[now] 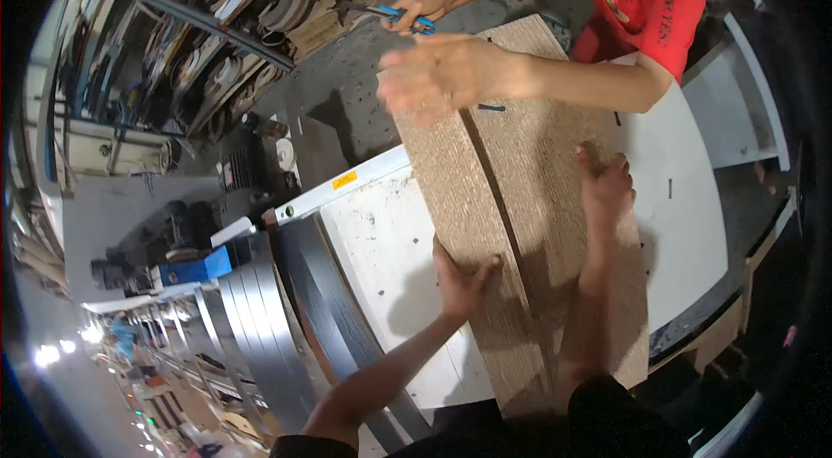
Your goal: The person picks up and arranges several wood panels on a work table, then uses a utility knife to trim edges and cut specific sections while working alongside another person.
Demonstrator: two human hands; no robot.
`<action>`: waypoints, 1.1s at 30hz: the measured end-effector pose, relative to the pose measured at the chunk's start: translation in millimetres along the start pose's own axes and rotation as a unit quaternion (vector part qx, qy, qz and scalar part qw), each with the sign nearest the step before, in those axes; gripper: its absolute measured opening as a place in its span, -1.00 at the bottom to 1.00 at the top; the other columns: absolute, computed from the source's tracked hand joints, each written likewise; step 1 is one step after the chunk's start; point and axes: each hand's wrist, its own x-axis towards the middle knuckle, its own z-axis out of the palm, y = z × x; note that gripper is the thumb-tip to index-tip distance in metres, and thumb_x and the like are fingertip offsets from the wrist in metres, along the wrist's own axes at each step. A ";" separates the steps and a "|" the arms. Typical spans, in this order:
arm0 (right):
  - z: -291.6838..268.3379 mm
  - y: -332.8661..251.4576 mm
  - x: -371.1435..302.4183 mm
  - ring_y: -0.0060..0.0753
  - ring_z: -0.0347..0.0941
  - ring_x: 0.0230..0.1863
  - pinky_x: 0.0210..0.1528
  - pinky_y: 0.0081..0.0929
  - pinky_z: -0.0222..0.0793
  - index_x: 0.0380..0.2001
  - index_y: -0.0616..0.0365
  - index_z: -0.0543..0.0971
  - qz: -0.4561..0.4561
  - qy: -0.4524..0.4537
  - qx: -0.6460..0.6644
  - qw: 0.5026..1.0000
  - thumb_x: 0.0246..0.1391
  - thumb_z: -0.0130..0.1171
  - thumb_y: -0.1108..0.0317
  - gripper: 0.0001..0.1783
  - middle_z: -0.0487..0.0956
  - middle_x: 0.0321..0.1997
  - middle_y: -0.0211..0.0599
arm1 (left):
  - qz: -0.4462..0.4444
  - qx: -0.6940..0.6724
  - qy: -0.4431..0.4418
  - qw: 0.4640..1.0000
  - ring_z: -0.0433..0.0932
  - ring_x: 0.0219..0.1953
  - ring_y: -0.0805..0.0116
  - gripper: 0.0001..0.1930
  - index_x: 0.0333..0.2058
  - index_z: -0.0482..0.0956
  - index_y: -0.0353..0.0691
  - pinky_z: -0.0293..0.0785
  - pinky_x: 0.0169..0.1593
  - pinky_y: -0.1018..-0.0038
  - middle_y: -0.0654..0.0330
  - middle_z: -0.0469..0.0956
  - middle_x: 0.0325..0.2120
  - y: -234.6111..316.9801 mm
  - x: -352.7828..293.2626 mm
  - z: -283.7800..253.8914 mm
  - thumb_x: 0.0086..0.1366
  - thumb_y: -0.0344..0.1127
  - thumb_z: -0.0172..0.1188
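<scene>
Two brown wood-grain boards lie lengthwise side by side before me, a dark gap between them: a narrow board (451, 189) on the left and a wider board (546, 189) on the right. My left hand (462, 280) is closed on the narrow board's left edge, thumb on its top face. Along the wider board's right edge my right hand (607, 189) is closed, its thumb also on top; the fingertips beneath are hidden. Over the boards' far end, a co-worker's hand (442, 77) is blurred. The co-worker's other hand grips a blue-handled hand tool (407, 16).
The boards rest across a white table (685, 224). A white level-like bar (347, 183) with a yellow label lies to the left, near dark panels (334, 285). Racks of coiled edging strips (290, 7) stand at the far left. Across from me is a co-worker in red (641, 7).
</scene>
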 end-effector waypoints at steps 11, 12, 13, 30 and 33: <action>-90.2 106.8 -74.8 0.10 0.40 0.30 0.29 -0.12 0.38 0.22 0.31 0.46 -0.165 -0.060 0.243 0.954 0.22 0.44 0.07 -0.31 0.47 0.28 0.08 | 0.003 -0.047 0.082 0.996 0.25 0.42 -0.22 -0.02 0.41 0.08 -0.62 0.17 0.48 0.04 -0.40 0.24 0.34 -36.4 -27.1 -21.4 0.41 0.12 0.32; -98.5 130.2 -92.9 0.03 0.43 0.28 0.29 -0.17 0.39 0.21 0.32 0.48 -0.097 -0.167 0.307 0.932 0.24 0.44 0.09 -0.34 0.50 0.25 0.06 | 0.007 -0.055 0.082 0.995 0.25 0.42 -0.22 -0.02 0.41 0.08 -0.62 0.17 0.48 0.04 -0.40 0.24 0.34 -30.0 -42.8 -23.5 0.41 0.12 0.32; -90.7 164.1 -117.7 -0.03 0.46 0.24 0.28 -0.21 0.40 0.19 0.32 0.49 -0.105 -0.167 0.392 0.899 0.25 0.43 0.07 -0.35 0.53 0.21 0.03 | 0.022 -0.070 0.081 0.994 0.24 0.43 -0.23 -0.02 0.40 0.10 -0.64 0.17 0.49 0.03 -0.40 0.24 0.35 -12.4 -61.2 -21.7 0.43 0.16 0.26; -145.3 156.7 -325.1 0.15 0.47 0.25 0.22 0.01 0.46 0.29 0.27 0.46 -0.297 -0.160 0.251 0.907 0.15 0.23 0.40 -0.39 0.51 0.27 0.05 | -0.103 -0.237 -0.101 0.961 0.54 0.17 -0.02 0.12 0.49 -0.17 -0.57 0.55 0.18 0.27 -0.31 0.41 0.25 88.2 -194.2 37.5 0.29 -0.14 0.47; -174.2 174.7 -313.1 0.18 0.43 0.31 0.32 -0.02 0.38 0.26 0.30 0.49 -0.318 -0.188 0.343 0.863 0.15 0.30 0.30 -0.39 0.53 0.25 0.06 | -0.090 -0.394 -0.067 0.912 0.60 -0.06 0.21 -0.11 0.51 -0.04 -0.41 0.61 -0.03 0.35 -0.04 0.55 0.00 108.8 -216.4 38.3 0.33 -0.41 0.26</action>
